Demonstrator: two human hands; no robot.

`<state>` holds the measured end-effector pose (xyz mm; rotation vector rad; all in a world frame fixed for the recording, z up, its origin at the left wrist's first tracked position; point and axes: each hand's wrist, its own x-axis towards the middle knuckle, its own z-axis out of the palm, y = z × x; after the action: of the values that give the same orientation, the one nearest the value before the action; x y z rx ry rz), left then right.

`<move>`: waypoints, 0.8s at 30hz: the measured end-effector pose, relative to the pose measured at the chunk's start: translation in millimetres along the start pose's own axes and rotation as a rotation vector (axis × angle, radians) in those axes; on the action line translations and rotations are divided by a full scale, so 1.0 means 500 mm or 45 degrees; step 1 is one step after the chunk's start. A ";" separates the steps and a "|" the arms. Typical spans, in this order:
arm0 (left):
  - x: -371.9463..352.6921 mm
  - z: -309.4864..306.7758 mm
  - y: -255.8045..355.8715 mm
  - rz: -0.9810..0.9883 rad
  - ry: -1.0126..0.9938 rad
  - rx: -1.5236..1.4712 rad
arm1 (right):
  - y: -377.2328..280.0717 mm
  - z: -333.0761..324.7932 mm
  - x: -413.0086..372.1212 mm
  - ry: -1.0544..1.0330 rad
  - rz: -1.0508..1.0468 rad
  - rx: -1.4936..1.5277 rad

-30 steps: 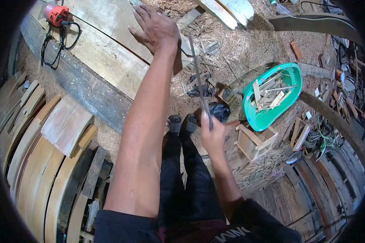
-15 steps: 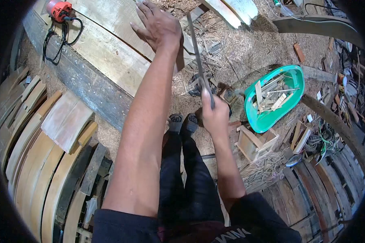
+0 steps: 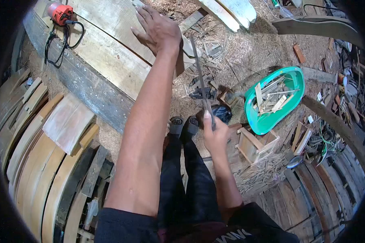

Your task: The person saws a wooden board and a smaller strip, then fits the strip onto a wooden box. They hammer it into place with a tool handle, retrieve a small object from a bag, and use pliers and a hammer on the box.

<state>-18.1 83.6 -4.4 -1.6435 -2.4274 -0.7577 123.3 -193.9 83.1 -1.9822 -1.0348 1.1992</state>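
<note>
Fingers spread, my left hand [image 3: 160,32] lies flat near the right edge of a wide wooden board [image 3: 105,52] at the top. My right hand [image 3: 215,133] is wrapped round the lower end of a long, thin, dark tool [image 3: 201,77], thumb along it. The tool points up and slightly left, its far end just right of the board's edge and of my left hand. Whether it touches the wood, I cannot tell.
A red power tool [image 3: 61,13] with a black cord sits on the board's left. On the right is a green tub [image 3: 258,126] of wood scraps, beside a small wooden frame [image 3: 247,146]. Stacked planks [image 3: 48,170] stand lower left. Shavings cover the floor.
My right hand and the long tool have moved down, toward my body. My left hand stays at nearly the same place on the board.
</note>
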 end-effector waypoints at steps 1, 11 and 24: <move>-0.015 -0.003 -0.001 -0.004 -0.028 -0.007 | -0.027 -0.001 0.018 -0.025 0.022 -0.031; -0.022 -0.001 -0.002 -0.011 -0.033 -0.071 | -0.008 -0.009 0.024 -0.031 0.035 -0.054; -0.062 -0.045 0.002 0.070 -0.115 -0.104 | -0.001 0.019 0.012 -0.032 0.035 0.030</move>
<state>-8.9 47.4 4.4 -1.8037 -2.4303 -0.8009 116.4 -187.7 77.1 -1.9742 -1.0047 1.2487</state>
